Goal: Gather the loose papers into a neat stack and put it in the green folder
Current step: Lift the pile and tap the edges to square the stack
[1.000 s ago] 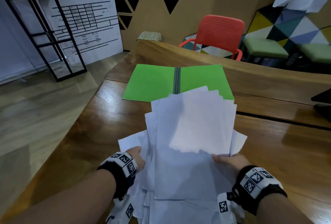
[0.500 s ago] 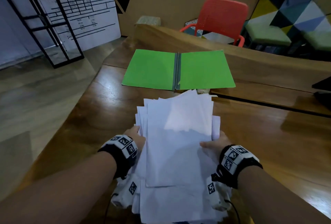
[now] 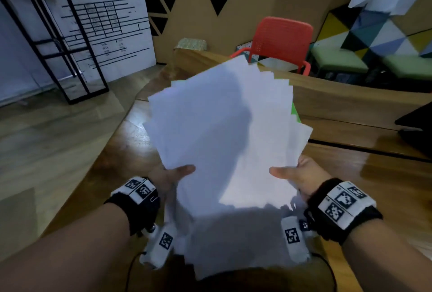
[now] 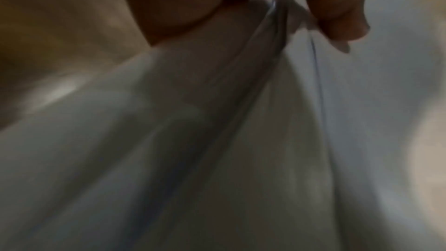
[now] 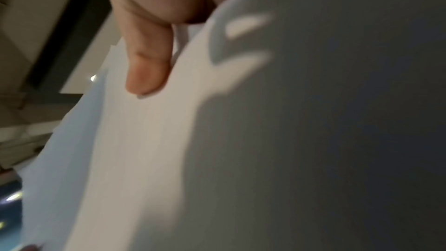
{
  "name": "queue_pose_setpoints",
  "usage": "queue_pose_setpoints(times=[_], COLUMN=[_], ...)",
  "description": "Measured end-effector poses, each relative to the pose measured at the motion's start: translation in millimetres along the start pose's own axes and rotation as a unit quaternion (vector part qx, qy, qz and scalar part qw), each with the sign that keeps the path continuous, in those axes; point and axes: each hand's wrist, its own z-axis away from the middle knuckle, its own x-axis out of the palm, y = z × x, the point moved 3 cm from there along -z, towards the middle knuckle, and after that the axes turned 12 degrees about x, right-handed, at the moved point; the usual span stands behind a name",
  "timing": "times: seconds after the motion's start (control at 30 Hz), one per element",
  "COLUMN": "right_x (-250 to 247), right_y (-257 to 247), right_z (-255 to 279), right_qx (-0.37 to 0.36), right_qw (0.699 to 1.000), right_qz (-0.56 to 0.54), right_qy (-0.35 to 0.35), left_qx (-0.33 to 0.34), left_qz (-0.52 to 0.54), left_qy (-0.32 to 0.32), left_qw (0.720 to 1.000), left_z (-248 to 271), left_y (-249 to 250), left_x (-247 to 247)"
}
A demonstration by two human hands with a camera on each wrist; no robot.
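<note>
A red chair [image 3: 281,42] stands behind the wooden table [image 3: 374,174], a black shelf frame [image 3: 58,44] at left.

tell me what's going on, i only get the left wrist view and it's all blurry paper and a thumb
Observer: In the head view both hands hold the papers up above the table, the left hand and the right hand each with a thumb on top near a side edge.
Operator: are they squared up
Observer: No. The far edges fan out in steps, and lower sheets stick out towards the wrists.
Operator: can you see where they go
Observer: The folder is mostly hidden behind them; only a green sliver shows by their right edge.
</note>
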Motion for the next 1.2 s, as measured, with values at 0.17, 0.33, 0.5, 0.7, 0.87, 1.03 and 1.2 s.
queue_pose_setpoints(times=[0.17,0.33,0.5,0.7,0.87,1.03,1.2], right_x=[-7,11,15,-10,-11,-14,4], right_y=[-60,-62,-23,-30,-56,-72,-76], right_z=[34,42,26,21,19,25,18], right_qx=[-0.175,-0.214,-0.093,-0.095,-0.133,-0.188,-0.179], right_qw=[0.976,0.952,0.963,0.984,0.975,0.961,0.963], right_qz=[-0.074,-0.165,-0.229,-0.152,-0.175,-0.191,-0.189], right_qy=[0.110,0.147,0.104,0.003,-0.031,-0.066,0.071], left_qx=[0.191,0.235,0.201,0.272,0.344,0.360,0.286], left_qz=[0.015,0.035,0.037,0.030,0.031,0.063,-0.045], left_qy=[0.031,-0.014,0.017,-0.082,-0.080,-0.105,-0.022], left_qw=[0.981,0.971,0.979,0.958,0.935,0.925,0.957], left_z=[20,23,21,4,-2,-4,-5], left_y=[97,114,82,90,131,149,146], left_x=[11,25,26,6,20,17,48])
